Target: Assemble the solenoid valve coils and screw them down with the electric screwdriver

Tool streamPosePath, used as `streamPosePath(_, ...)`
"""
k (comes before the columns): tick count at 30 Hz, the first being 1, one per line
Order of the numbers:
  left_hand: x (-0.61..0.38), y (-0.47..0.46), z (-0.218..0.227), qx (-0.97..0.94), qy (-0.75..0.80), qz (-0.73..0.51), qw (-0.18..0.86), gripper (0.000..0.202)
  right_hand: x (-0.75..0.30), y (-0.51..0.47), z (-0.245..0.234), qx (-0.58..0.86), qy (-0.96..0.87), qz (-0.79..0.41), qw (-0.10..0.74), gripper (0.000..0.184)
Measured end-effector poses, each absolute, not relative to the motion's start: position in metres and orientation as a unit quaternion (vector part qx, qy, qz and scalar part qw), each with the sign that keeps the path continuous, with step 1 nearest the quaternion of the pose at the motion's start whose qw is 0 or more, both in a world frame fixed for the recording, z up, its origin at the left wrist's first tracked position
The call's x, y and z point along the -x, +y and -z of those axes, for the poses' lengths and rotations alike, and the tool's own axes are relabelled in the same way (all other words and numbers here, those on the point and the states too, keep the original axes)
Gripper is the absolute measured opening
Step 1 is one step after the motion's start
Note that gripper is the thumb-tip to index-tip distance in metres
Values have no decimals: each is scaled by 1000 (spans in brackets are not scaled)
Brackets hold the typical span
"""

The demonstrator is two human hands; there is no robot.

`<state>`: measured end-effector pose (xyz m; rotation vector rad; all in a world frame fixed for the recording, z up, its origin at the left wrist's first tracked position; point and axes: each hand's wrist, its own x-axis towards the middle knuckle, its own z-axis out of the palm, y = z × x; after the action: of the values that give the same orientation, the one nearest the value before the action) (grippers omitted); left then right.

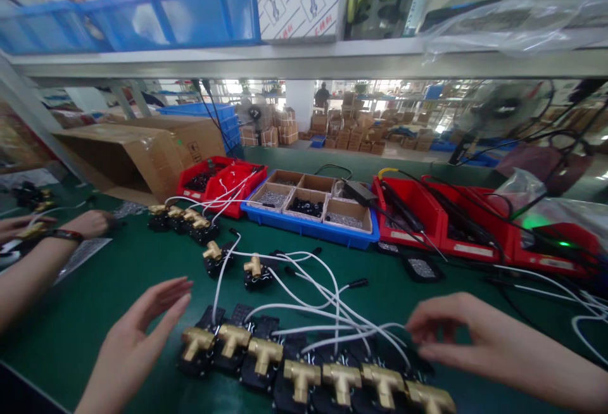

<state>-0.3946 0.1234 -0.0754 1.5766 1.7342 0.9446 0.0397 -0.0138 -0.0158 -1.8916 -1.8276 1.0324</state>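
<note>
Several brass T-shaped valves on black actuator boxes (263, 357) stand in a row along the near side of the green bench, white cables (332, 325) trailing from them. My left hand (147, 325) hovers left of the row, empty, thumb and fingers apart. At the right end of the row is my right hand (463, 332), its fingers loosely curled with a gap to the thumb. Its fingertips are close to the cable ends; whether they touch I cannot make out. Two more valves (255, 268) sit behind the row, and another group (183, 218) lies farther back left.
A blue tray (313, 233) with compartments of small parts stands at the back middle. Red bins flank it, one left (232, 208) and several right (470, 249). A co-worker's forearm with a wristband (66, 235) reaches in from the left, near an open cardboard box (142, 167). A shelf (304, 59) spans overhead.
</note>
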Motion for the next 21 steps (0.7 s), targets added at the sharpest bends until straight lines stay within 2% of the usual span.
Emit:
streamPosePath(2, 374, 144, 64, -636, 622, -341, 302, 69, -12, 18, 0, 650, -675, -304, 173, 33)
streamPosePath(3, 362, 153, 61, -666, 609, -316, 293, 70, 6, 35, -4, 644, -696, -260, 183, 30)
streamPosePath(5, 341, 169, 57, -736, 589, -236, 237, 60, 46, 68, -2, 648, -739, -161, 88, 22)
streamPosePath(7, 328, 176, 54, -762, 580, -209, 201, 42, 78, 94, 8, 649, -749, -124, 43, 26)
streamPosePath(9, 327, 172, 49, -760, 587, -217, 175, 35, 95, 108, 21, 652, -752, -99, 2, 33)
streamPosePath(14, 362, 139, 39, -697, 661, -259, 95, 41, 75, 107, 31, 696, -714, -45, -55, 46)
streamPosePath(17, 388, 132, 43, -660, 720, -197, 84, 47, 62, 100, 19, 723, -687, -8, -72, 36)
streamPosePath(21, 408, 144, 58, -698, 696, -167, 36, 61, 86, 101, 3, 667, -745, 15, -25, 24)
